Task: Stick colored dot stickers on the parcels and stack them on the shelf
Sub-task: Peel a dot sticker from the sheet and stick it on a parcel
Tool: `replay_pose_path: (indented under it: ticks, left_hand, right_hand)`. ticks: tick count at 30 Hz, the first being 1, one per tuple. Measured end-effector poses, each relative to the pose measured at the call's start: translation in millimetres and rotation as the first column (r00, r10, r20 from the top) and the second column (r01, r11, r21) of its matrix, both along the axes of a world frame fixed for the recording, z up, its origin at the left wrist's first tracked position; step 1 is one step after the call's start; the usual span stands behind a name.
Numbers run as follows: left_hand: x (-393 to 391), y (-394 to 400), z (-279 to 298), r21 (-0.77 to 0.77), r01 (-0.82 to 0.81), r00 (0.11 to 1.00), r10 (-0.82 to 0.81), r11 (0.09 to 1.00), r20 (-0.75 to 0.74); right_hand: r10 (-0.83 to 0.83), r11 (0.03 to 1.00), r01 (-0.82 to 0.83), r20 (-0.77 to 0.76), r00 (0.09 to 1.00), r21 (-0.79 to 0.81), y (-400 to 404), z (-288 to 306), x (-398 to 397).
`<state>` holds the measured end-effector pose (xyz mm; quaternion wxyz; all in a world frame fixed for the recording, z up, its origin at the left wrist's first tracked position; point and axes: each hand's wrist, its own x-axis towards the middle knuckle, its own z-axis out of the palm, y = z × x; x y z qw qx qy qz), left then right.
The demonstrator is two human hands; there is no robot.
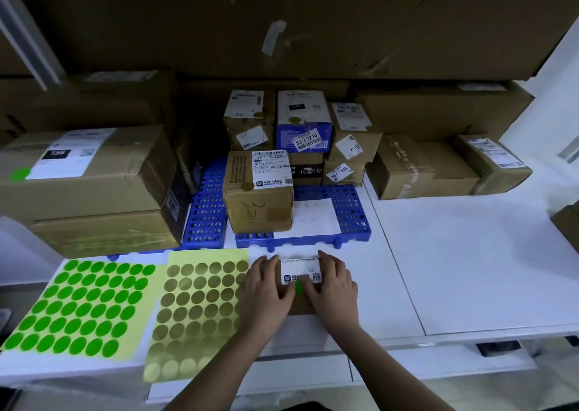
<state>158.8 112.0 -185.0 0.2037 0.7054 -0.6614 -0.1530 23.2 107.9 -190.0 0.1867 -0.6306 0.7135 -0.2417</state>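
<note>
A small cardboard parcel (301, 272) with a white label lies on the white table in front of me. A green dot sticker (299, 287) sits on its top between my hands. My left hand (266, 288) holds the parcel's left side and my right hand (333, 285) holds its right side, fingers curled over the top. To the left lie a sheet of green dot stickers (84, 304) and a sheet of gold dot stickers (200, 304).
Behind the parcel a blue perforated pallet (347, 210) carries a stack of small labelled boxes (258, 191) bearing gold dots. Large boxes (84, 172) stand at the left, one with a green dot. More cardboard boxes (419, 169) rest at the back right on the white surface.
</note>
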Motion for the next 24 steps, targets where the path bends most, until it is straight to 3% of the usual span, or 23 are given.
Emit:
replay_pose_path:
  ticks: [7, 11, 17, 20, 24]
  left_hand:
    - [2.3, -0.3, 1.5, -0.045, 0.013, 0.993, -0.007, 0.999, 0.119]
    - [7.8, 6.4, 0.5, -0.039, -0.070, 0.988, 0.075, 0.997, 0.134]
    - [0.6, 16.6, 1.7, 0.042, -0.129, 0.989, 0.126, 0.991, 0.073]
    - [-8.0, 21.1, 5.7, 0.039, -0.113, 0.993, 0.115, 0.993, -0.040]
    - [-16.3, 24.1, 11.9, -0.099, -0.081, 0.961, 0.051, 0.992, -0.274]
  right_hand:
    - [0.015, 1.000, -0.015, 0.071, 0.997, 0.003, 2.1, -3.5, -2.8]
    - [-0.135, 0.991, 0.135, 0.133, 0.982, 0.014, 4.9, -1.5, -11.3]
    - [-0.187, 0.980, 0.185, 0.013, 0.982, 0.075, 13.3, -1.4, -7.4]
    - [-0.230, 0.973, 0.225, 0.141, 0.963, 0.047, 18.1, -1.3, -3.3]
    - [-0.199, 0.976, 0.218, 0.494, 0.846, 0.019, 21.8, 7.8, -7.8]
